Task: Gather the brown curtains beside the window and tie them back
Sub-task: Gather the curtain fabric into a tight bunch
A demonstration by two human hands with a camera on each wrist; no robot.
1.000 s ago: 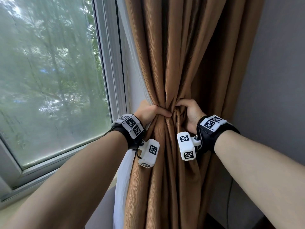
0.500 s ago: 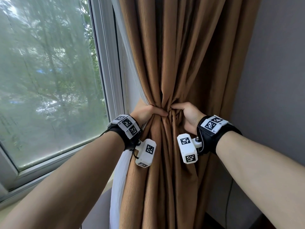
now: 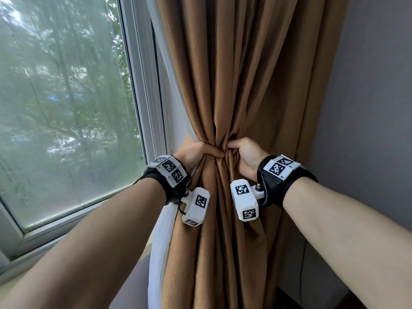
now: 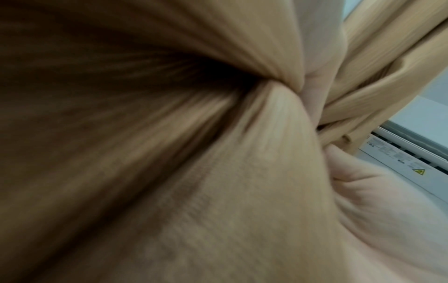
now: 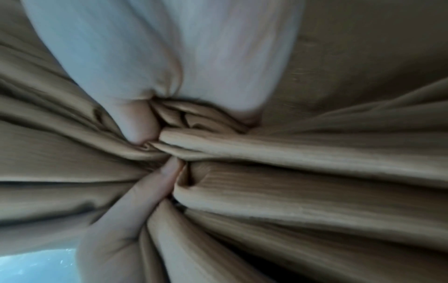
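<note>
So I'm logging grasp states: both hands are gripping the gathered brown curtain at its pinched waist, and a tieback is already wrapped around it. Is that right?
Not quite. The left hand and right hand do grip the brown curtain at its pinched waist, but no tieback is wrapped around it. The head view shows only the hands cinching the folds.

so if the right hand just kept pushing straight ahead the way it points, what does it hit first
The brown curtain itself: the right hand already grips its gathered folds, opposite the left hand. Past the fabric probably the grey wall, though the curtain hides how close it is.
</note>
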